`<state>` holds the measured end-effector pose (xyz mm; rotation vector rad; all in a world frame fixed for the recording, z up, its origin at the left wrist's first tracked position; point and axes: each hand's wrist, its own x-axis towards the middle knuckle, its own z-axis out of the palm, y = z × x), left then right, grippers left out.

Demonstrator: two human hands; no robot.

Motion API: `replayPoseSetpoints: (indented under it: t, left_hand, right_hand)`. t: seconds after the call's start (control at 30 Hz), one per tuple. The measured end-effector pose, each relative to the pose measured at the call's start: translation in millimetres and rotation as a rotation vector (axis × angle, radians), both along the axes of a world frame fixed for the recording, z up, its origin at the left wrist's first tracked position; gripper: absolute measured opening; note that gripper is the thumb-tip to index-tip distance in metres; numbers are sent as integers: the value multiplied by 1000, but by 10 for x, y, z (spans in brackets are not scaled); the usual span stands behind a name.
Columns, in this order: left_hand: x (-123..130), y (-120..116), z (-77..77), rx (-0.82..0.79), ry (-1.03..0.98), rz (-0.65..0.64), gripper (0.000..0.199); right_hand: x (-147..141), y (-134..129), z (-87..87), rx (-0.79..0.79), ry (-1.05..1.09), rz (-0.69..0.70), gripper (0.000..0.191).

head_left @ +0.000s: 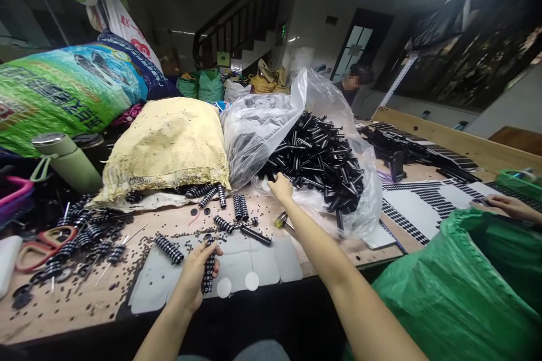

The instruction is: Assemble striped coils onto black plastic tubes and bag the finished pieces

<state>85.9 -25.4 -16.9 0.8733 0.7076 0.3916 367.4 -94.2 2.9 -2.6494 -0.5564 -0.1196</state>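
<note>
My left hand point(197, 271) is closed around a black roller with rows of white marks point(208, 271), held upright above a grey mat point(266, 262). My right hand point(280, 187) reaches forward to the near left edge of a heap of black tubes point(317, 152), which lies in a clear plastic bag point(265, 124). Its fingers are pinched at a dark tube end, partly hidden. Between the hands lie a similar patterned roller point(223, 224), a single black tube point(256, 235) and a screwdriver point(280, 219). Another patterned roller point(169, 249) rests left of my left hand.
A cream sack point(169, 141) stands behind the rollers. At left are red-handled scissors point(46, 245), a green flask point(68, 161) and scattered small black pieces. A green sack point(449, 287) stands at right, near another person's hand point(508, 206). Someone sits farther back.
</note>
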Motion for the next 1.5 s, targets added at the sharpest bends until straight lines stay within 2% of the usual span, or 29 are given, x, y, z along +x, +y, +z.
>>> replayPoseSetpoints:
  t: [0.13, 0.27, 0.33, 0.4, 0.47, 0.53, 0.63, 0.7, 0.77, 0.87, 0.93, 1.03, 1.1, 1.17, 1.23, 1.3, 1.33, 1.4, 1.5]
  left_hand:
    - [48, -89, -1, -7, 0, -28, 32]
    - [354, -250, 36, 34, 4, -91, 33]
    - [528, -328, 60, 66, -35, -114, 35]
    - [643, -377, 74, 99, -69, -83, 34]
    - [669, -388, 71, 126, -68, -35, 33]
    - [613, -370, 56, 155, -42, -55, 32]
    - [463, -337, 32, 235, -14, -193, 31]
    - [379, -335, 20, 299, 10, -231, 30]
    - [323, -353, 12, 397, 36, -199, 28]
    - [275, -405, -12, 716, 42, -122, 21]
    - [254, -442, -49, 977, 20, -117, 17]
    - [234, -466, -145, 1293, -14, -134, 13]
    - [209, -450, -229, 1441, 1, -120, 20]
    - [149, -412, -320, 1574, 107, -103, 30]
    - [42, -365, -414, 1703, 290, -109, 36]
    - [-95, -317, -502, 1791, 448, -121, 33]
    - [-163, -293, -537, 1808, 482, -126, 31]
    - [-280, -241, -573, 1776, 442, -117, 30]
    - [-382, -150, -499, 1601, 281, -75, 26]
  right_hand:
    - [-398, -431, -40, 53, -107, 110, 18]
    - [-972, -786, -221, 69, -175, 276, 19]
    - [-1232, -896, -318, 100, -241, 374, 20]
    - [-1430, -968, -378, 159, -330, 501, 20]
    - [-1553, -1011, -372, 223, -369, 630, 21]
    - [-1605, -1030, -293, 264, -313, 698, 30]
    - [-1603, -1017, -105, 291, -114, 751, 74]
    - [-1593, -988, 0, 350, 105, 712, 88]
    - [-1599, -950, 53, 471, 458, 531, 79]
    - [-1648, -875, 50, 633, 1087, 239, 67]
    - [-1696, -806, 22, 699, 1372, 207, 65]
    - [-1750, -698, -17, 760, 1567, 199, 61]
    - [-1743, -674, -31, 798, 1505, 170, 58]
    - [-1695, -727, -43, 765, 1189, 138, 60]
    - [-1619, -855, -74, 573, 722, 125, 72]
    - [-1551, -1013, -139, 283, 363, 134, 82]
    - [-1529, -1085, -182, 150, 266, 152, 84]
    - [-1516, -1189, -277, -44, 202, 187, 84]
    - [-1548, -1241, -379, -190, 190, 200, 90]
